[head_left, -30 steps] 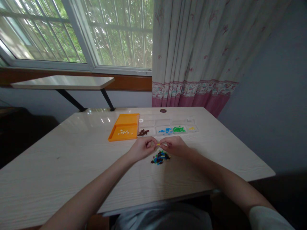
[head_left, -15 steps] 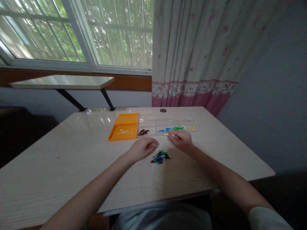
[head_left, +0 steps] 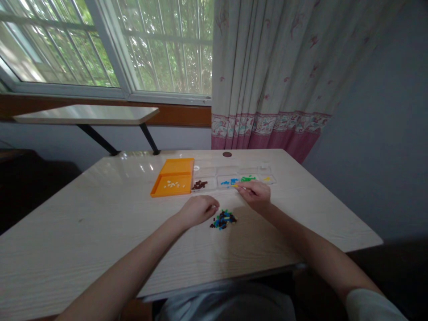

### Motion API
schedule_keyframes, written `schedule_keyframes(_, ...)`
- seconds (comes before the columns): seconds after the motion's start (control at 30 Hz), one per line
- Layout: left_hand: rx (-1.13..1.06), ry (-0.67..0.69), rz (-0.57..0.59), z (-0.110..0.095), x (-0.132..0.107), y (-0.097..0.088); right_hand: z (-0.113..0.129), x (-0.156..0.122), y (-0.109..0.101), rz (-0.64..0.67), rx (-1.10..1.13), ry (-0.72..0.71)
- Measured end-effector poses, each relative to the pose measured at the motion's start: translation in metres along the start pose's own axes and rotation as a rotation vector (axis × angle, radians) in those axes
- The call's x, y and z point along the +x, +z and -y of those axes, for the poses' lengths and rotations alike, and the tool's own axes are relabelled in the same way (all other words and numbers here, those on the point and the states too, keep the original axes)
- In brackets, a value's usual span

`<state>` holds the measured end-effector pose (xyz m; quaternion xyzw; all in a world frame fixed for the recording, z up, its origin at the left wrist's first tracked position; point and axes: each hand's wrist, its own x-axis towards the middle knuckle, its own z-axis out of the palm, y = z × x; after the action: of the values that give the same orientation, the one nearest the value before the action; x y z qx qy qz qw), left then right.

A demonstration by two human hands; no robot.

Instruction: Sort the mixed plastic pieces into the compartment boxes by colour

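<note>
Your right hand (head_left: 257,195) pinches a small yellow piece (head_left: 235,186) between thumb and fingertips, one end jutting free over the near edge of the clear compartment tray (head_left: 227,170), beside the blue pieces (head_left: 230,182). Whether it touches the tray, you cannot tell from here. Your left hand (head_left: 199,209) is curled, its fingertips close together; whether anything sits between them cannot be made out.

Expect the yellow piece to be nearly weightless, stiff and probably smooth plastic, hard to break but easy to flick away. Take it lightly by its middle or one end, with the pads rather than the nails.

Taking the mixed heap of pieces (head_left: 223,220) as the dial's centre, your left hand lies at ten o'clock and your right at two. The orange tray (head_left: 177,166) with white pieces (head_left: 174,184) is at ten, brown pieces (head_left: 199,184) at eleven, green pieces (head_left: 248,178) at one.

The table (head_left: 83,249) is pale, wood-grained and flat, glossy toward its far left. A raised shelf (head_left: 87,115) stands at ten, a barred window (head_left: 163,49) at eleven, and a floral curtain (head_left: 267,76) between twelve and one.
</note>
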<state>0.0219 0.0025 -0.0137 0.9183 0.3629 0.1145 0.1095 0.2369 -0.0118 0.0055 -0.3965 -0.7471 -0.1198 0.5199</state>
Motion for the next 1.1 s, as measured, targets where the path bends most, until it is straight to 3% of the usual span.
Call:
schedule_keyframes(0.27,0.006,0.017,-0.007,0.0,-0.001,0.0,-0.007,-0.004,0.003,0.137,-0.035,-0.031)
schedule_keyframes(0.37,0.018,0.025,-0.008,0.0,-0.001,0.001,-0.022,0.004,-0.005,0.365,-0.08,-0.151)
schedule_keyframes(0.43,0.024,0.042,-0.01,0.0,-0.001,0.001,-0.041,0.013,-0.015,0.543,-0.152,-0.158)
schedule_keyframes(0.6,0.021,0.065,-0.011,0.0,-0.001,0.0,-0.103,0.024,-0.046,0.761,-0.47,0.186)
schedule_keyframes(0.73,0.011,0.053,-0.006,0.001,-0.001,0.0,-0.134,0.019,-0.06,0.809,-0.574,0.357)
schedule_keyframes(0.87,0.021,0.053,-0.005,0.002,-0.001,0.002,-0.143,0.014,-0.061,0.803,-0.595,0.428)
schedule_keyframes(1.0,0.028,0.061,-0.01,0.001,-0.002,0.002,-0.135,0.019,-0.056,0.751,-0.598,0.417)
schedule_keyframes(1.1,0.025,0.061,-0.011,0.0,-0.001,0.002,-0.109,0.022,-0.041,0.76,-0.45,0.327)
